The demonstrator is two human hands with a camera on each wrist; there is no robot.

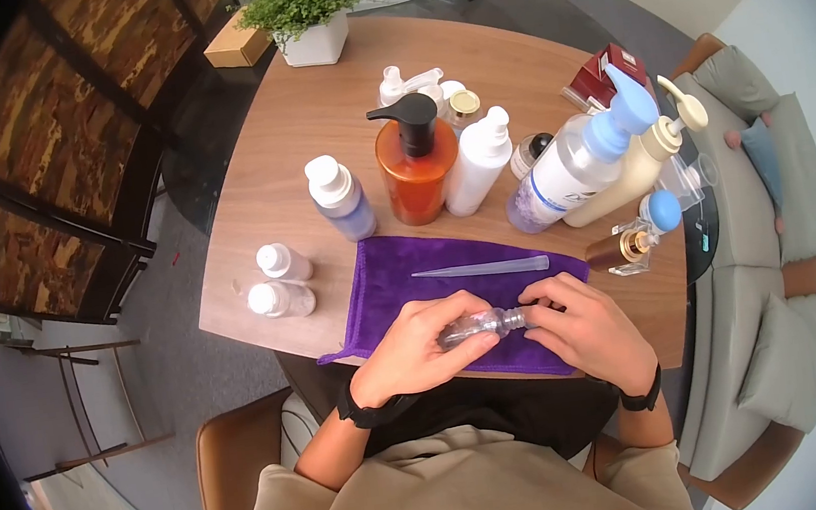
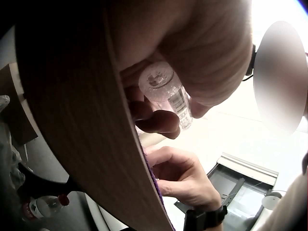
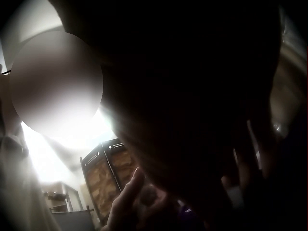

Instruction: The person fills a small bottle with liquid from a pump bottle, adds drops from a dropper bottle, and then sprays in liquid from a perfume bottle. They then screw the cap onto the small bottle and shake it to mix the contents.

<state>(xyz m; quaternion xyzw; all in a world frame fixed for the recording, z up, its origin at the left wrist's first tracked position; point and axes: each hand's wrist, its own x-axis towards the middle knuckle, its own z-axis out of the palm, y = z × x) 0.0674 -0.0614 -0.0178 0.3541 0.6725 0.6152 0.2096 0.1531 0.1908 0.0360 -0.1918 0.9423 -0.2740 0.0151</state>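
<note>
Our left hand point(image 1: 416, 347) grips a clear bottle point(image 1: 475, 327), held sideways over the purple cloth point(image 1: 395, 275); our right hand's point(image 1: 593, 330) fingers bend at its neck, though we cannot tell whether they pinch anything. Beyond, a pointed tube point(image 1: 485, 269) lies on the cloth.

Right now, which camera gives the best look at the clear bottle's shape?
The head view: the bottle shows side-on, body and ridged neck, though the left hand covers part. The left wrist view shows its round base and barcode label, the neck hidden. The right wrist view is too dark to make it out clearly.
</note>
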